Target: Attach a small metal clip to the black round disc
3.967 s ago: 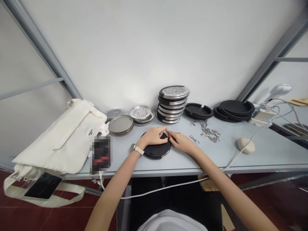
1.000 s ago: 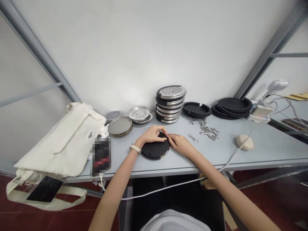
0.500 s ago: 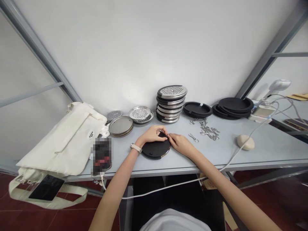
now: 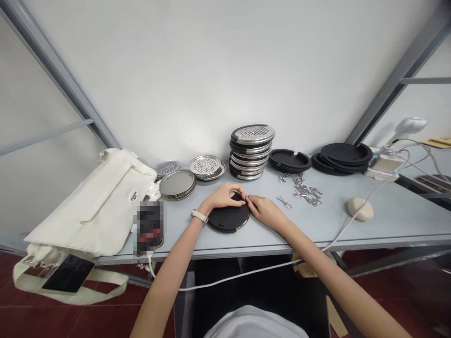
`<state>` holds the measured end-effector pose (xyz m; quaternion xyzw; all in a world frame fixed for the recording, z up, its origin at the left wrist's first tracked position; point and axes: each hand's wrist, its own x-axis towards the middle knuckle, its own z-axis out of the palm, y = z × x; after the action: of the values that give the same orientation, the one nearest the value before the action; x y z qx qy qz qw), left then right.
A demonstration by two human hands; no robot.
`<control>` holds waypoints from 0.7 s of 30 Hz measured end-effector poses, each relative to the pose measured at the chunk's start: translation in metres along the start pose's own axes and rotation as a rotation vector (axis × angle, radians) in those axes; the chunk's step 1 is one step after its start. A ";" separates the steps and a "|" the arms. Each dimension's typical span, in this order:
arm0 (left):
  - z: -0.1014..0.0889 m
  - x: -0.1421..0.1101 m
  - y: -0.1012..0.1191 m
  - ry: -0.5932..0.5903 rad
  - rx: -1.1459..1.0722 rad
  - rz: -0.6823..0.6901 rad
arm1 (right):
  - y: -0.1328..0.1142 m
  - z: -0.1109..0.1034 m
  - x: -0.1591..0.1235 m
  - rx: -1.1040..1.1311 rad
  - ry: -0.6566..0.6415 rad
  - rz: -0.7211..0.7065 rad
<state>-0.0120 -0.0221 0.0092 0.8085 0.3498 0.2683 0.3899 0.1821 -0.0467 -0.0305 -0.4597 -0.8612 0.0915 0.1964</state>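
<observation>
Your black disc (image 4: 228, 218) lies flat on the grey table (image 4: 387, 220) right in front of you, so both hands can work its far rim without lifting it. Your left hand (image 4: 221, 197) curls over that rim, fingers pressing down to pin the disc steady. Your right hand (image 4: 263, 209) meets it at the same spot, fingertips pinched on something small at the edge; what it is cannot be made out. Just right of the disc lies a single metal clip (image 4: 283, 202), with a loose heap of clips (image 4: 306, 192) beyond it, near enough for that hand. Behind the disc stands a stack of perforated steel discs (image 4: 251, 152), and further right the black rubber rings (image 4: 341, 157).
</observation>
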 end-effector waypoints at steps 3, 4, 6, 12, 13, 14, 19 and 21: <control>0.000 0.000 0.000 -0.002 -0.006 -0.002 | 0.000 0.000 0.000 0.006 0.001 -0.001; 0.000 0.000 0.000 -0.001 -0.007 -0.003 | 0.000 -0.001 0.000 0.005 0.001 -0.001; 0.000 0.000 0.000 0.002 -0.008 -0.006 | 0.000 -0.001 0.000 0.002 0.003 0.001; 0.000 0.000 -0.002 -0.009 -0.027 0.010 | -0.001 -0.002 0.000 0.029 0.013 0.014; 0.000 0.000 -0.002 -0.010 -0.027 0.017 | -0.001 -0.002 0.000 0.035 0.013 0.018; 0.001 0.000 -0.002 -0.011 -0.023 0.022 | -0.002 -0.003 0.000 0.039 0.011 0.021; 0.003 -0.001 -0.001 0.020 0.047 0.012 | -0.003 -0.003 0.000 0.028 -0.007 0.045; 0.004 -0.001 -0.002 0.031 0.086 0.023 | -0.003 -0.003 0.001 0.025 -0.010 0.046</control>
<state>-0.0105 -0.0237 0.0053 0.8242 0.3580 0.2699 0.3460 0.1806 -0.0480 -0.0264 -0.4765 -0.8502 0.1089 0.1959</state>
